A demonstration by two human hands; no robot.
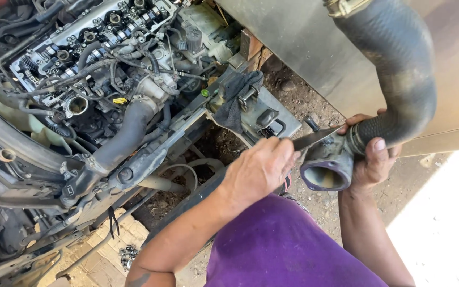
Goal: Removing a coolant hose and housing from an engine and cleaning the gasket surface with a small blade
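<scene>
At 10 o'clock we note the exposed engine (96,58), a dark rag (237,98) beside it. Near centre, our left hand (258,170) clenches a flat blade (314,139), tip on the metal housing (328,165). At 3 o'clock, our right hand (373,157) grips the housing's neck where the black hose (399,69) joins.

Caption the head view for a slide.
Left hand works a flat blade against a metal housing on a black hose, gripped by right hand.
</scene>
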